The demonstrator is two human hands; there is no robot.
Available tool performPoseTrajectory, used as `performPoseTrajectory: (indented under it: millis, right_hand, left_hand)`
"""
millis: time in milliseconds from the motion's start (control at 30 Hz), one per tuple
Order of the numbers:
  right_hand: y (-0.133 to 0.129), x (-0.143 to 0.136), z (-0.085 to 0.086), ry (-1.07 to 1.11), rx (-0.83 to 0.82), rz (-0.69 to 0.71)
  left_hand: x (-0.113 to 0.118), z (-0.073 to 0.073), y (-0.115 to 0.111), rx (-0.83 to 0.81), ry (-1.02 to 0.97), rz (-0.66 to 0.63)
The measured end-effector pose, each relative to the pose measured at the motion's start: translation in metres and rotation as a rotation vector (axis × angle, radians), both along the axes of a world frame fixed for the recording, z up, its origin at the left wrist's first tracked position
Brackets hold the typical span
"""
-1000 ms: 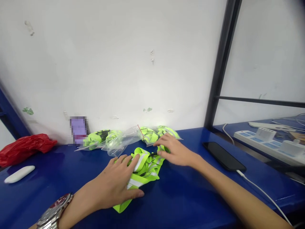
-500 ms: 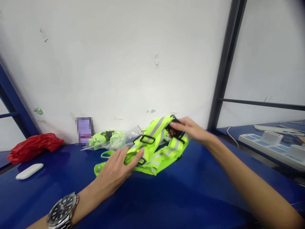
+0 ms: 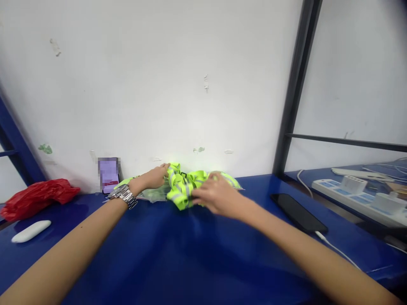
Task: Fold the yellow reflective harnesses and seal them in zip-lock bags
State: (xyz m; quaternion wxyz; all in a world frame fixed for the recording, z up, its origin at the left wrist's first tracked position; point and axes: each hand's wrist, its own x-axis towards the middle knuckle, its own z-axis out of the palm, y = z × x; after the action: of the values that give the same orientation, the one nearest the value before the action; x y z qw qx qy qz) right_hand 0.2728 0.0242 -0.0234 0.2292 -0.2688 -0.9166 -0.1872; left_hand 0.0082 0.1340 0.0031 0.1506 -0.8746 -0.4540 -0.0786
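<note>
A bundled neon-yellow reflective vest (image 3: pixel 181 190), with grey stripes and black buckles, is near the wall at the back of the blue table. At its upper left, my left hand (image 3: pixel 155 177) is closed on a strap, the fingertips partly hidden. My right hand (image 3: pixel 221 195) is at the bundle's right side, slightly blurred, with fingers apart and touching or very close to the straps. Behind and beside the bundle lie clear plastic bags (image 3: pixel 154 194) with more yellow vest material (image 3: pixel 233 181) in or under them.
A phone with a purple screen (image 3: pixel 109 173) leans against the wall. A red plastic bag (image 3: pixel 41 197) and a white oval case (image 3: pixel 32 231) are at left. At right lie a black phone (image 3: pixel 299 212) on a cable and a white power strip (image 3: pixel 359 199).
Both hands have moved away from me, taking the vest back to the table's rear by the bags. The vest is now more bunched up, and my right hand's grip has loosened.
</note>
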Motion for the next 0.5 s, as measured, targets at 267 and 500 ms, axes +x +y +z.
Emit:
performPoseTrajectory:
  millis: [267, 500]
  right_hand:
    - [-0.006, -0.006, -0.069, -0.066, -0.356, 0.027]
    - [0.0, 0.007, -0.058, 0.066, -0.454, 0.124]
  left_hand:
    - [0.006, -0.007, -0.055, 0.17, -0.389, 0.101]
    - [0.057, -0.072, -0.137, -0.055, -0.278, -0.281]
